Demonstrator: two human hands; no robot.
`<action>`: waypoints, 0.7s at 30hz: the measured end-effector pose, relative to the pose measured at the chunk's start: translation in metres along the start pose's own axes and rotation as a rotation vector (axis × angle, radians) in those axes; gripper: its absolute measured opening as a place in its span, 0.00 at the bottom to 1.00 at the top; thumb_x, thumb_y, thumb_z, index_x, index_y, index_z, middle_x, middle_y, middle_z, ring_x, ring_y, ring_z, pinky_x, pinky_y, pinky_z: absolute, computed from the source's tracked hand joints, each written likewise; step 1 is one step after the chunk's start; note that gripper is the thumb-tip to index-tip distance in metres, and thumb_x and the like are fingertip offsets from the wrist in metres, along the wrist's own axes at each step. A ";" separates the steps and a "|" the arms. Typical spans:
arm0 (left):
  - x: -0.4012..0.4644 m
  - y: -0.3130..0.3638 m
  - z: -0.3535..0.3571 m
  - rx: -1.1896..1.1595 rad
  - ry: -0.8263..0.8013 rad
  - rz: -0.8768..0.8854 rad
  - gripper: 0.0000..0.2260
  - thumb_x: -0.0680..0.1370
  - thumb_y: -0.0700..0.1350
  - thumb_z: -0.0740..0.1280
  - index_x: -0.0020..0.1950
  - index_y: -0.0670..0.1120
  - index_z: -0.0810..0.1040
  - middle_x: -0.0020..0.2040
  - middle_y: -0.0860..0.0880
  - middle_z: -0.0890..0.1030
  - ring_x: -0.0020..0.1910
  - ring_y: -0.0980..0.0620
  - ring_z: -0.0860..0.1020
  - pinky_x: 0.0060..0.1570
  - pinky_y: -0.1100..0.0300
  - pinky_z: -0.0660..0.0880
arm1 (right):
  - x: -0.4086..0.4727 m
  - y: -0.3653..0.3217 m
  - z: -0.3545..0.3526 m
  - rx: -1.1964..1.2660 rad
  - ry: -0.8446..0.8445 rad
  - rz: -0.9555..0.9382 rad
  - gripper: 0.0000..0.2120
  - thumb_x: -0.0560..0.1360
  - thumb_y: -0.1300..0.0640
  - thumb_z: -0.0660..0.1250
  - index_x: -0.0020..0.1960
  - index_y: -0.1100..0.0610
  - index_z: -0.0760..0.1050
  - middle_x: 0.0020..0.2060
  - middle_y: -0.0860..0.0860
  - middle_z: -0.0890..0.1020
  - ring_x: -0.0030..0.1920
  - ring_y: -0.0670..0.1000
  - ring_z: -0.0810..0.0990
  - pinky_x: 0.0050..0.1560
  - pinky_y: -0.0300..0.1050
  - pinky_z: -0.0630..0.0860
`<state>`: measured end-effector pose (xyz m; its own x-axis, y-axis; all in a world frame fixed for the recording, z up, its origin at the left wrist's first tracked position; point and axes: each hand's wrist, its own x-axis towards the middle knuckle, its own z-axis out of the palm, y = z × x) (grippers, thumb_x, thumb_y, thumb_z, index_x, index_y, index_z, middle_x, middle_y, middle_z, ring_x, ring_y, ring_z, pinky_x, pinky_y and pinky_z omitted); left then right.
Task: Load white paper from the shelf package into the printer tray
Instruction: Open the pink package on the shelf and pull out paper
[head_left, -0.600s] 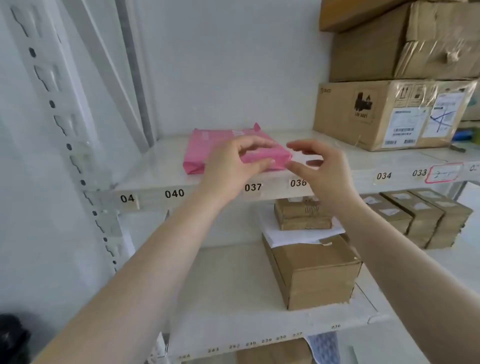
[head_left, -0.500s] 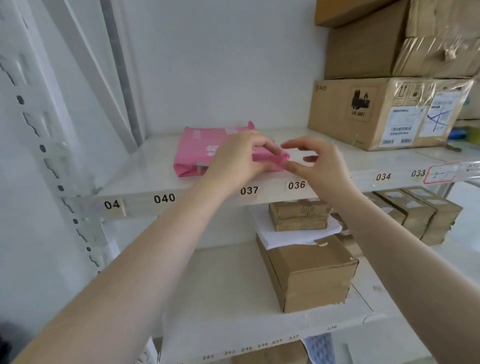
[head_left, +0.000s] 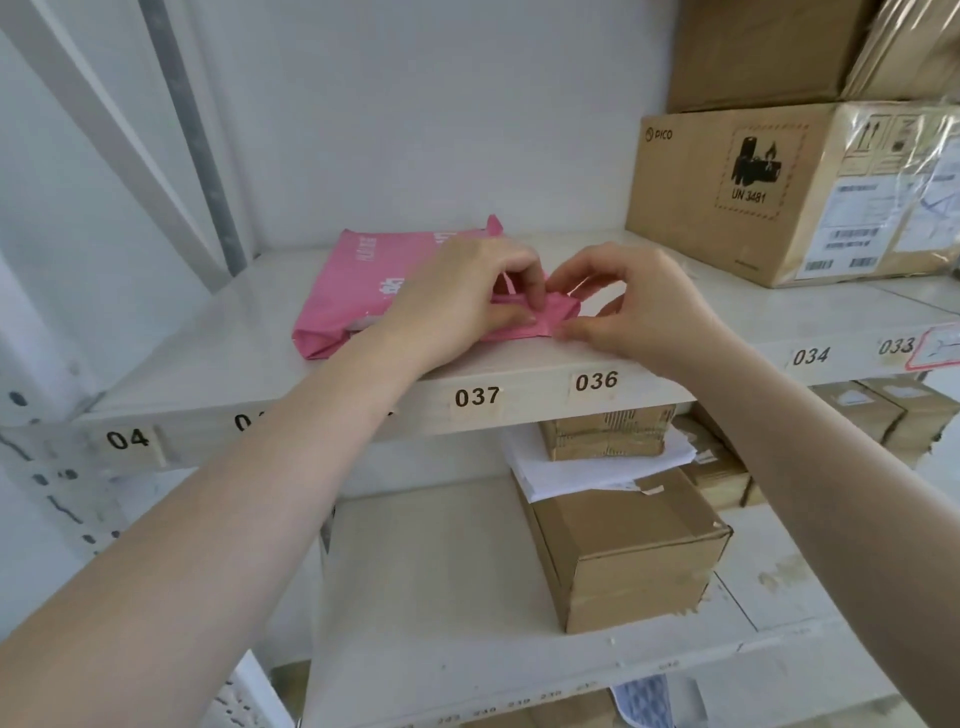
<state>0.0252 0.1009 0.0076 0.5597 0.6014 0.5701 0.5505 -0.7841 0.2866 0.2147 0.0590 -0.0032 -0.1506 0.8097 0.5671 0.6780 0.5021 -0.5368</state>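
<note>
A flat pink paper package (head_left: 363, 280) lies on the upper white shelf (head_left: 208, 353), above the labels 037 and 036. My left hand (head_left: 457, 301) rests on its right end and pinches the crumpled pink wrapper there. My right hand (head_left: 634, 312) meets it from the right, thumb and fingers pinching the same wrapper end at the package's corner. The paper inside is hidden by the wrapper. No printer is in view.
A large PICO cardboard box (head_left: 779, 192) stands at the right on the same shelf, with more boxes stacked on it. On the lower shelf (head_left: 431, 587) sit a brown box (head_left: 634, 551), loose white sheets (head_left: 571, 467) and smaller boxes. A perforated white upright (head_left: 31, 364) stands at left.
Both hands have closed in on the package's right end: the right hand, apart from it before, now pinches the wrapper, which is crumpled up. The camera moved closer.
</note>
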 end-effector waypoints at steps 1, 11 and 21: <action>0.002 -0.001 0.000 -0.038 -0.002 -0.015 0.05 0.69 0.45 0.74 0.40 0.51 0.79 0.38 0.57 0.79 0.38 0.57 0.77 0.41 0.57 0.75 | 0.003 0.001 0.000 -0.014 0.000 -0.009 0.13 0.63 0.61 0.76 0.46 0.52 0.81 0.43 0.45 0.84 0.43 0.43 0.81 0.40 0.38 0.78; 0.005 0.004 -0.003 -0.061 -0.025 -0.064 0.15 0.64 0.57 0.76 0.41 0.51 0.76 0.37 0.56 0.78 0.34 0.60 0.73 0.37 0.60 0.72 | 0.017 0.008 -0.001 0.106 0.007 0.002 0.04 0.68 0.54 0.74 0.38 0.54 0.83 0.31 0.49 0.83 0.33 0.43 0.77 0.37 0.35 0.72; 0.027 0.004 -0.010 -0.062 0.075 -0.191 0.08 0.70 0.52 0.74 0.37 0.48 0.83 0.21 0.57 0.72 0.22 0.62 0.68 0.26 0.67 0.61 | 0.018 0.008 -0.004 0.194 -0.044 0.025 0.09 0.66 0.55 0.77 0.43 0.57 0.82 0.37 0.53 0.84 0.35 0.46 0.76 0.41 0.39 0.73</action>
<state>0.0363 0.1128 0.0324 0.3998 0.7290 0.5556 0.6018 -0.6660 0.4409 0.2204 0.0765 0.0056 -0.1691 0.8331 0.5266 0.5310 0.5271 -0.6634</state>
